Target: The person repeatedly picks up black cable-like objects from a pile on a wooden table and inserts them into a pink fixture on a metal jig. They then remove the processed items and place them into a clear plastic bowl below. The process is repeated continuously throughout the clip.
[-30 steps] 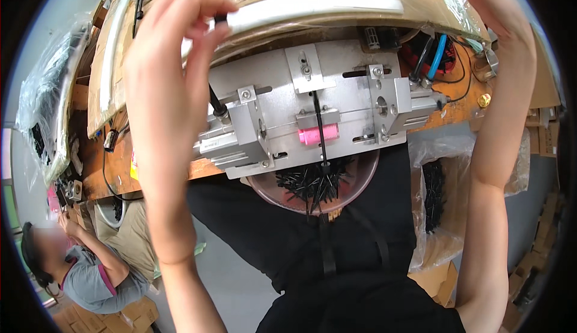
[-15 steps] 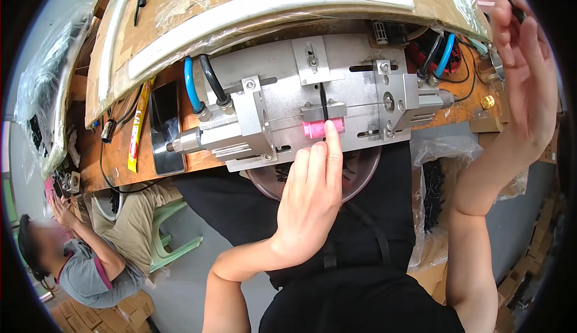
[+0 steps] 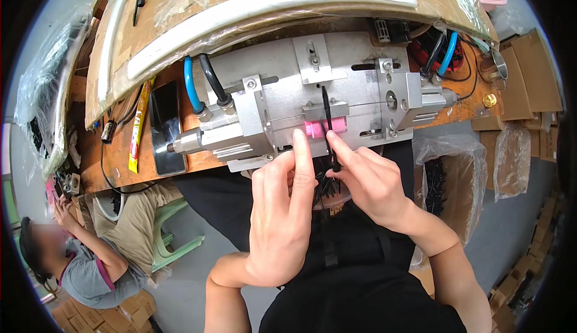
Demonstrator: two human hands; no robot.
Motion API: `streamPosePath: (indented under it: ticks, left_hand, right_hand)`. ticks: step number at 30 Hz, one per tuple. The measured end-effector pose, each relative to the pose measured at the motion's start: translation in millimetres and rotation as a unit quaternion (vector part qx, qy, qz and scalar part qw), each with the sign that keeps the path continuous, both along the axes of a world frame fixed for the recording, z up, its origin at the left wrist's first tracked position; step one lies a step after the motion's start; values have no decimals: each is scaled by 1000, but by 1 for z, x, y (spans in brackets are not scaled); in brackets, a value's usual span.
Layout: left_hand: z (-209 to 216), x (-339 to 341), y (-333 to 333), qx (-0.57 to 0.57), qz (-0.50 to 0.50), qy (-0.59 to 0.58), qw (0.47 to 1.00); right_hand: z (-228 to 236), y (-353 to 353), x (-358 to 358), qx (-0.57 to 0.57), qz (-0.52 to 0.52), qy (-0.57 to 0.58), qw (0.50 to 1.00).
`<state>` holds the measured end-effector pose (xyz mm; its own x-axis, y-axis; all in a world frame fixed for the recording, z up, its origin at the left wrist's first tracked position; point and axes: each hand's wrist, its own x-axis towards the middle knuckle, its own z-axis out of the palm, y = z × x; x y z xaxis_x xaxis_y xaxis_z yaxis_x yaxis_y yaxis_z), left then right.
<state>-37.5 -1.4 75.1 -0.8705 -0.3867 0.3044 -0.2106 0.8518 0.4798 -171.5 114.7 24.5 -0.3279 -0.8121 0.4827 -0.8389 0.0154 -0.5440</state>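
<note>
Orange-brown wooden worktop [image 3: 117, 160], bearing a yellow packet [image 3: 139, 129], a dark phone [image 3: 167, 129] and a silver metal plate [image 3: 348, 93] with mounted units at both sides; cardboard sheet [image 3: 180, 21] behind, seated co-worker [image 3: 99, 273] at far left. One black rod [image 3: 328, 117], laid on the plate across a pink block [image 3: 338, 124], its near end reaching past the plate's front edge. Left hand [image 3: 276, 225], index extended just beside the pink block's left end, other fingers curled, contents not discernible; right hand [image 3: 378, 186], fingers drawn nearly together about the rod's near end.
</note>
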Motion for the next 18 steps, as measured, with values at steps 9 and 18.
streamPosePath:
  ticks: [9,18]
  left_hand:
    - [13,-7,-27,5,28,37,999]
    - [77,-159,-180,-130,-51,43,989]
  right_hand:
    - [25,-5,-8,60,8,34,998]
    - [143,-118,-173,20,-52,371,927]
